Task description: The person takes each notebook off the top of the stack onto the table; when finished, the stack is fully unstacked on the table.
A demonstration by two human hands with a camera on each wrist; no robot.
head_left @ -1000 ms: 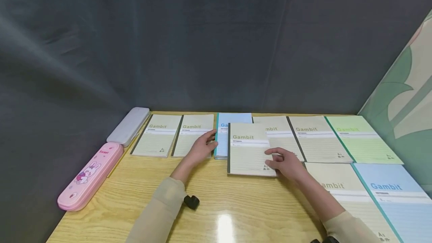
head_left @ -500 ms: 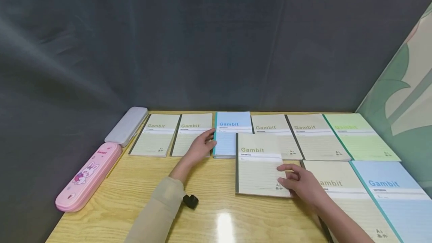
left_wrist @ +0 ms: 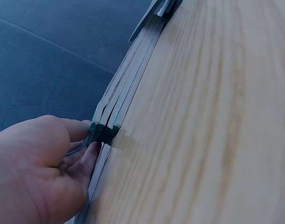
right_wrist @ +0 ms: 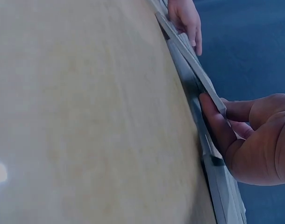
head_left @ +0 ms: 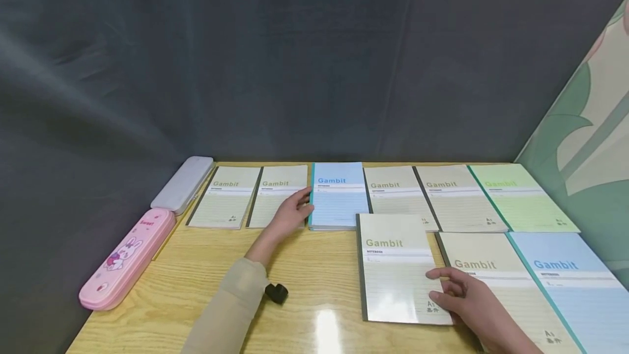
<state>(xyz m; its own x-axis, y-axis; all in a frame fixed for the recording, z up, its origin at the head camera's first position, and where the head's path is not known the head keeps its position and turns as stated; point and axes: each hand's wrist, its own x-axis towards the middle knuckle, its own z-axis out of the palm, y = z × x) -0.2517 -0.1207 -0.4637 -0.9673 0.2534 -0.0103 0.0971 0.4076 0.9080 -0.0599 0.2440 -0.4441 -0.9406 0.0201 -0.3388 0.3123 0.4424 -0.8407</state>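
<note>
My right hand [head_left: 472,298] pinches a cream notebook [head_left: 395,272]
Left hand [head_left: 286,216], loose, touches blue stack [head_left: 340,202] (pink case [head_left: 126,258] left of it)

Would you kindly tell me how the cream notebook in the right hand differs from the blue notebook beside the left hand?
The cream notebook has a dark spine; the blue notebook has a teal spine. 
The cream notebook is held up by the right hand; the blue notebook lies atop a stack by the left hand.
Both show "Gambit", a white band and ruled-looking lines.
</note>
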